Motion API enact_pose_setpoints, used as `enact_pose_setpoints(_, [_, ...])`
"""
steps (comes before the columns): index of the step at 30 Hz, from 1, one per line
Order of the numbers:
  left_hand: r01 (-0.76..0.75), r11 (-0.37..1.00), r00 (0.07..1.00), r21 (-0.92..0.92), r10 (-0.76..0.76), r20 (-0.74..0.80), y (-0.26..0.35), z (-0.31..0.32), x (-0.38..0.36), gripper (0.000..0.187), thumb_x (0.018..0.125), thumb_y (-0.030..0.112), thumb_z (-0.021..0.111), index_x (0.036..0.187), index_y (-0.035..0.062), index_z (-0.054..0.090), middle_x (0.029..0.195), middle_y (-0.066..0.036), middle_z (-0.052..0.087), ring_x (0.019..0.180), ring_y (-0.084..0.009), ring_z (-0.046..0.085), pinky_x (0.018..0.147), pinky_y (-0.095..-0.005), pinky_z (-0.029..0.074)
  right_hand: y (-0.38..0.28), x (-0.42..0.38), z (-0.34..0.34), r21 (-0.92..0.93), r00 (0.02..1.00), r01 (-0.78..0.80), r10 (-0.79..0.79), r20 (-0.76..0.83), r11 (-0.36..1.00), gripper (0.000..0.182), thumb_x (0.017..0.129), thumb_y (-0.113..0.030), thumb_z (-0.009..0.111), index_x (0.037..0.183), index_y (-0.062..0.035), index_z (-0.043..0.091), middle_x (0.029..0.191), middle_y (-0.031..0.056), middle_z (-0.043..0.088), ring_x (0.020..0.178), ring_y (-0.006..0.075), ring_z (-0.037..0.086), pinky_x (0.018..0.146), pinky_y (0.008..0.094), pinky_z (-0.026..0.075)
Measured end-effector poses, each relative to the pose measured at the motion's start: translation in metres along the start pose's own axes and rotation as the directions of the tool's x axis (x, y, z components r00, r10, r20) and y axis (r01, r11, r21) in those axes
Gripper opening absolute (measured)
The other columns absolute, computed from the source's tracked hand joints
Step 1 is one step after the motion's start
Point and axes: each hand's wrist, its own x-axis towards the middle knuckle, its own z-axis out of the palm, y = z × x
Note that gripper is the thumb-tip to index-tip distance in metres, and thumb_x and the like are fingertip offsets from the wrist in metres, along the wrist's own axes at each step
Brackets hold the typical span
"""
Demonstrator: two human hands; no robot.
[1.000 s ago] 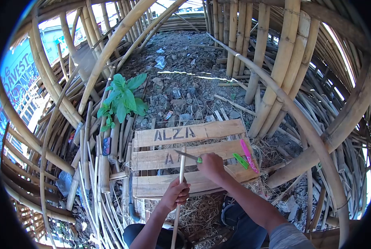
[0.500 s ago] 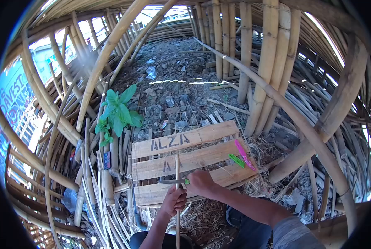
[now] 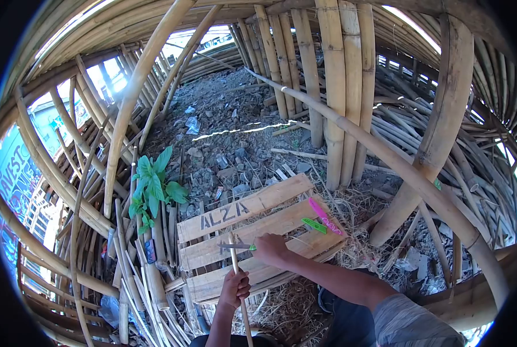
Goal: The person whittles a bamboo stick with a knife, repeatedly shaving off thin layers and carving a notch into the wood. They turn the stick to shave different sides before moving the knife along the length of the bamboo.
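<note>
My left hand (image 3: pixel 235 288) is wrapped round a thin bamboo stick (image 3: pixel 246 321), held nearly upright with its top leaning slightly left. In my right hand (image 3: pixel 271 250) is a knife (image 3: pixel 235 246), its handle mostly hidden by the fingers, with a bit of green showing by the blade. The blade points left and crosses the stick just below its top end, above my left fist. Both hands are over the near part of a slatted wooden crate (image 3: pixel 287 191) with dark stencilled letters. A pink knife-shaped item (image 3: pixel 326 217) and a green one (image 3: pixel 314 225) lie on its right side.
Split bamboo strips (image 3: pixel 137 289) and a leafy green plant (image 3: pixel 154 188) stand left of the crate. A long bamboo pole (image 3: pixel 362 136) slants across the right side. Thick posts (image 3: pixel 333 98) rise behind, and pale shavings (image 3: pixel 293 306) cover the ground by my legs.
The knife has slid up the stick, away from my left hand and closer to the stick's top. The stick leans a little more, and the whole view has shifted to the right.
</note>
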Motion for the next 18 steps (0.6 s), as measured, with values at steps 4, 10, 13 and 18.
enact_pose_setpoints(4, [0.0,1.0,1.0,-0.008,0.0,-0.004,0.001,0.001,0.001,0.018,0.088,0.011,0.053,0.077,0.0169,0.04,0.049,0.005,0.031,0.033,-0.0049,0.025,0.029,-0.0207,0.018,-0.005,-0.009,0.001,-0.01,0.991,0.076,-0.074,0.114,0.997,0.022,0.072,-0.023,0.06,0.073,-0.0016,0.067,0.071,0.0203,0.065,0.067,0.0344,0.066,0.06,0.0419,0.054])
enact_pose_setpoints(10, [-0.012,0.999,0.999,0.048,0.015,-0.05,0.0,0.006,0.002,0.019,0.087,0.01,0.053,0.077,0.0147,0.038,0.05,0.005,0.032,0.033,-0.0053,0.027,0.029,-0.0211,0.021,-0.011,-0.017,0.003,0.0,0.974,0.159,-0.157,0.161,0.987,0.02,0.071,-0.021,0.061,0.071,-0.002,0.067,0.068,0.0202,0.064,0.066,0.0334,0.066,0.06,0.0408,0.054])
enact_pose_setpoints(13, [-0.01,0.999,0.998,0.04,0.013,-0.062,0.003,0.01,0.001,0.018,0.087,0.009,0.053,0.079,0.0141,0.037,0.049,0.005,0.032,0.033,-0.0052,0.027,0.029,-0.0213,0.02,-0.012,-0.016,0.001,-0.006,0.976,0.131,-0.128,0.177,0.991,0.022,0.072,-0.024,0.062,0.071,-0.0024,0.067,0.067,0.0191,0.063,0.066,0.0335,0.065,0.062,0.0421,0.053])
enact_pose_setpoints(18, [0.004,0.999,0.997,0.053,0.0,-0.072,0.004,0.009,0.003,0.018,0.087,0.007,0.05,0.08,0.0156,0.035,0.05,0.005,0.029,0.032,-0.0053,0.026,0.028,-0.0213,0.02,-0.012,-0.012,-0.001,0.03,0.965,0.111,-0.115,0.234,0.993,0.019,0.071,-0.02,0.062,0.073,-0.0017,0.066,0.073,0.019,0.065,0.07,0.0325,0.066,0.063,0.0412,0.054])
